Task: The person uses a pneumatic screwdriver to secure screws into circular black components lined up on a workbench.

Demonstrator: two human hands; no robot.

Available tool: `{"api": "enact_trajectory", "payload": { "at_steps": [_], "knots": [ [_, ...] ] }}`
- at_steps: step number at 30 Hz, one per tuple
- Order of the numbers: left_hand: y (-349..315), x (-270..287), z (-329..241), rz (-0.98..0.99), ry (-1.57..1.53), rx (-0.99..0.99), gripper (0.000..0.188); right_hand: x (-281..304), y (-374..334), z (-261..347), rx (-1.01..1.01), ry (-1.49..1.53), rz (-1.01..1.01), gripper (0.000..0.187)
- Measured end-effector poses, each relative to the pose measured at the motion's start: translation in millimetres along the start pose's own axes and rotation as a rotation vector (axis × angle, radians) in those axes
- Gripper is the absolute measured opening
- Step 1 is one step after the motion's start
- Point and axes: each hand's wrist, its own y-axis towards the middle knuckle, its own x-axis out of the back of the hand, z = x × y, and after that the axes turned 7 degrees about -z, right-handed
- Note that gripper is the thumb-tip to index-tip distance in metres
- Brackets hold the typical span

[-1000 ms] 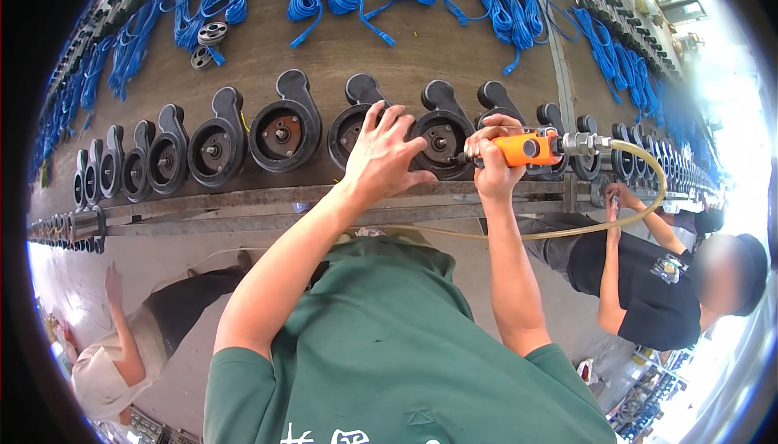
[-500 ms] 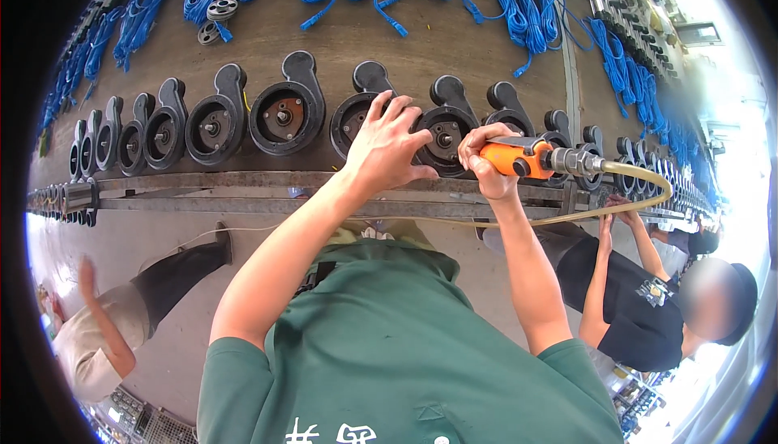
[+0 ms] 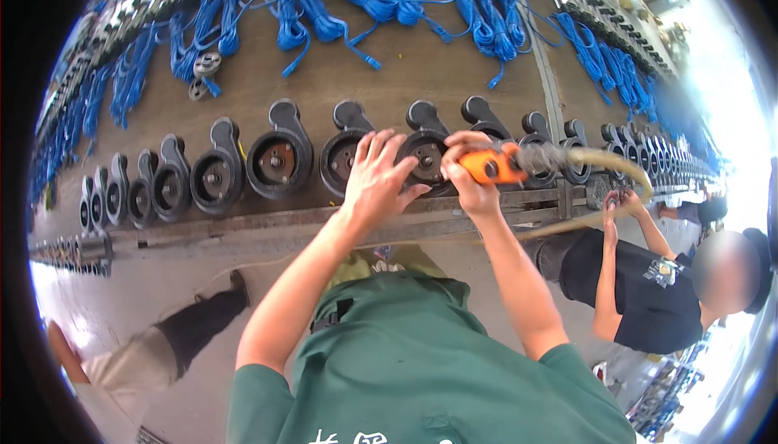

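My left hand (image 3: 376, 173), fingers spread, lies at the right side of a black round motor housing (image 3: 333, 170) with an upright neck. Its thumb reaches toward the neighbouring housing (image 3: 415, 141), which has a metal shaft in its middle. Whether the fingertips press on either housing I cannot tell. My right hand (image 3: 472, 178) is wrapped round an orange air-powered tool (image 3: 493, 166), held level just right of that second housing. A metal fitting, smeared by motion, joins the tool to a yellowish air hose (image 3: 609, 158). The tool's working end is hidden by my hand.
Similar housings (image 3: 215, 165) stand in a long row along the workbench edge (image 3: 203, 224). Coiled blue cables (image 3: 285, 19) lie farther back, near two grey metal discs (image 3: 207, 64). A co-worker in black (image 3: 648, 294) works at the right; another person (image 3: 138, 363) is at the left.
The bench appears lower in the picture. My right hand and the tool have shifted left in the picture. The left hand stays spread by the same housings. The person at left has moved.
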Motion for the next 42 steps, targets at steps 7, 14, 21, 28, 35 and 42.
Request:
{"api": "enact_trajectory", "payload": {
  "at_steps": [7,14,21,28,35,42],
  "knots": [
    [27.8,-21.7,-19.5,-0.055,-0.163,0.048,0.030,28.3,-22.7,64.7,-0.024,0.023,-0.383,0.027],
    [71.1,-71.0,-51.0,0.081,-0.138,-0.024,0.036,67.7,-35.6,62.0,-0.018,0.019,-0.514,0.025],
    [104.9,-97.7,-61.4,0.322,0.020,0.039,0.062,126.5,-33.2,42.9,-0.093,0.145,-0.389,0.004],
    [119.7,-99.5,-80.3,0.420,0.182,0.144,0.061,167.9,1.7,32.6,-0.073,0.174,-0.343,0.003],
    [107.3,-111.8,-99.7,0.311,0.309,0.302,0.062,162.8,43.7,11.1,-0.063,0.251,-0.206,0.007],
    [112.6,-117.1,-99.4,0.387,0.393,0.230,0.050,149.7,52.5,-25.4,-0.091,0.259,-0.155,0.028]
  ]
}}
